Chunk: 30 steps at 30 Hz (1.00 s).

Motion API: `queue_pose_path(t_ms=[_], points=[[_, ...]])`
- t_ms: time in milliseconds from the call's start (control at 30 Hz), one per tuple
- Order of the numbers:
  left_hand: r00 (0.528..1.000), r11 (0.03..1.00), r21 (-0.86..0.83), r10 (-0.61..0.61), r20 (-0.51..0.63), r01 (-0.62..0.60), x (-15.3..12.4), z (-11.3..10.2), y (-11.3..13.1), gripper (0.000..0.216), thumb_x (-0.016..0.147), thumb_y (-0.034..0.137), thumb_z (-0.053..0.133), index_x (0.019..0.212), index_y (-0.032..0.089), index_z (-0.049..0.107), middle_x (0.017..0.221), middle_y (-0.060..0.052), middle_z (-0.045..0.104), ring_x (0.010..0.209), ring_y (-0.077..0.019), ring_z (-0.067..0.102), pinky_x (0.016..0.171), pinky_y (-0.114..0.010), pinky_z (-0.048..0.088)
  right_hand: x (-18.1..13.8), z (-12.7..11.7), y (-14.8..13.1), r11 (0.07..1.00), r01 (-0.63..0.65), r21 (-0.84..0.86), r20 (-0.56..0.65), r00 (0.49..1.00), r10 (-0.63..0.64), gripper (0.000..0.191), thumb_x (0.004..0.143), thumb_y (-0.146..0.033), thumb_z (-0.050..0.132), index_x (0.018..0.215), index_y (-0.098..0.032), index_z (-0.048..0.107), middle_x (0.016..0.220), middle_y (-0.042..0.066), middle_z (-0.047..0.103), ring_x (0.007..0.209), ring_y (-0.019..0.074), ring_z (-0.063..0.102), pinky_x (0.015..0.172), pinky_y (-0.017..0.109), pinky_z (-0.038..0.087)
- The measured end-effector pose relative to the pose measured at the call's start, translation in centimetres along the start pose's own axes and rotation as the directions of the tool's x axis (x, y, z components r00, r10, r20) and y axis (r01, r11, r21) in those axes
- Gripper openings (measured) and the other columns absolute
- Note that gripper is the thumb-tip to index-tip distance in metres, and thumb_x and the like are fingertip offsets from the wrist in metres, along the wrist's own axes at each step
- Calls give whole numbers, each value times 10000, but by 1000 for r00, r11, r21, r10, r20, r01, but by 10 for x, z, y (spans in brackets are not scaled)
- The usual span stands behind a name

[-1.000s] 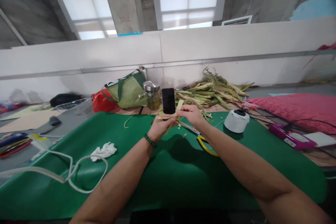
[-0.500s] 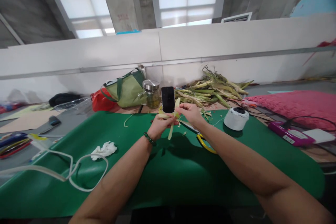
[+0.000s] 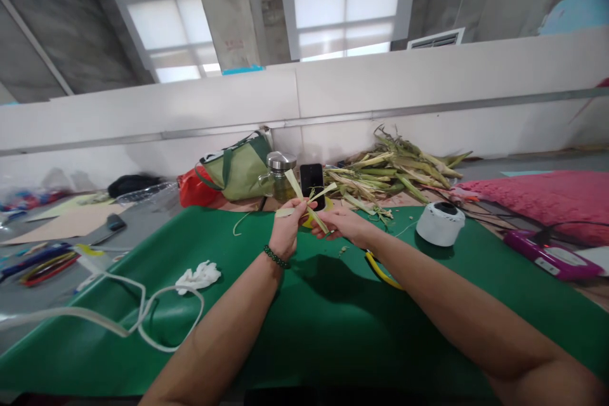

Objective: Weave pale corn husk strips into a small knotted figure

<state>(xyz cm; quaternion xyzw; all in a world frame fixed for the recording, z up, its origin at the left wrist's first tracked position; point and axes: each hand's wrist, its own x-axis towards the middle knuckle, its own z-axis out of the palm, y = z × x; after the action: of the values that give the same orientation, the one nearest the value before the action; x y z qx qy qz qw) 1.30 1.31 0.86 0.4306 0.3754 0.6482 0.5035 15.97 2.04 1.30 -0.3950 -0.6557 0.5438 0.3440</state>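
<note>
We hold a few pale husk strips (image 3: pixel 308 204) up over the far edge of the green mat (image 3: pixel 333 330), their ends fanning out above our fingers. Our left hand (image 3: pixel 287 233), with a bead bracelet at the wrist, is pinched around the strips from the left. Our right hand (image 3: pixel 340 226) grips their lower ends from the right, so the two hands nearly touch. Just behind the strips a dark phone (image 3: pixel 312 180) stands upright, with a glass jar (image 3: pixel 280 175) and a green bag (image 3: pixel 233 166) to its left and a pile of husks (image 3: pixel 397 168) to its right. A yellow-handled tool (image 3: pixel 382 268) lies on the mat under our right forearm, near a white round device (image 3: pixel 440 224). Well to the left lie a crumpled white cloth (image 3: pixel 198 276) and a looped white cord (image 3: pixel 143 330).
</note>
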Motion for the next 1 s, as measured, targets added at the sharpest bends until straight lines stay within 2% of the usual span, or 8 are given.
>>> queue_pose_path(t_ms=[67, 200, 400, 567, 767, 833, 867, 1000], points=[[1000, 1000, 12, 15, 12, -15, -1, 0, 1, 393, 560, 416, 781, 765, 156, 570, 747, -55, 725, 641, -138, 647, 622, -245, 460, -1, 2, -1, 994, -45, 102, 81, 996, 37, 247, 752, -389, 644, 830, -167, 719, 770, 53, 725, 693, 149, 654, 598, 233, 475], [999, 1000, 2, 11, 39, -11, -4, 0, 2, 403, 571, 437, 767, 787, 154, 578, 804, -81, 730, 748, -185, 677, 656, -273, 483, -2, 0, -3, 976, -68, 205, 102, 994, 47, 147, 681, -280, 715, 767, -161, 721, 711, 37, 720, 634, 123, 642, 608, 224, 494], [998, 998, -41, -51, 33, 52, -5, -2, 5, 312, 679, 395, 656, 856, 139, 638, 816, -102, 734, 831, -218, 687, 701, -293, 508, 0, -4, -5, 919, -195, 344, 164, 976, 145, 130, 765, -206, 607, 729, -131, 707, 662, 60, 704, 589, 114, 637, 587, 214, 509], [995, 997, -40, -59, 83, 63, -6, 0, 6, 290, 662, 313, 645, 890, 134, 652, 818, -91, 731, 849, -222, 684, 713, -298, 516, 1, 0, -6, 898, -199, 392, 106, 980, 170, 162, 798, -222, 580, 761, -130, 709, 574, 19, 632, 506, 79, 564, 508, 178, 476], [966, 991, 11, -133, 222, 134, -9, -5, 11, 382, 605, 258, 684, 975, 163, 670, 893, -85, 739, 949, -247, 667, 759, -291, 497, 2, -7, -7, 932, -95, 350, -71, 989, 128, 140, 698, -247, 681, 618, -157, 610, 464, -53, 458, 414, 58, 396, 450, 197, 424], [938, 984, 25, -178, 298, 178, -7, -11, 17, 417, 584, 266, 701, 985, 151, 684, 933, -111, 738, 987, -282, 655, 793, -321, 496, 1, -12, -9, 980, -33, 198, -130, 990, 59, 207, 679, -258, 669, 540, -167, 546, 434, -68, 386, 409, 57, 350, 445, 201, 405], [899, 973, 30, -225, 375, 230, -5, -15, 20, 428, 580, 288, 705, 982, 142, 692, 958, -122, 735, 991, -295, 653, 815, -335, 490, 0, -15, -11, 994, -6, 108, -153, 988, 23, 217, 676, -260, 651, 520, -170, 529, 427, -73, 355, 412, 56, 332, 445, 200, 395], [692, 940, 48, -282, 664, 337, 3, -30, 27, 613, 615, 462, 706, 1114, 110, 652, 1120, -178, 679, 1091, -346, 601, 867, -383, 462, -6, -26, -16, 981, 49, -187, -139, 987, -76, 155, 659, -296, 600, 580, -162, 598, 493, -46, 425, 490, 80, 389, 455, 200, 392]])
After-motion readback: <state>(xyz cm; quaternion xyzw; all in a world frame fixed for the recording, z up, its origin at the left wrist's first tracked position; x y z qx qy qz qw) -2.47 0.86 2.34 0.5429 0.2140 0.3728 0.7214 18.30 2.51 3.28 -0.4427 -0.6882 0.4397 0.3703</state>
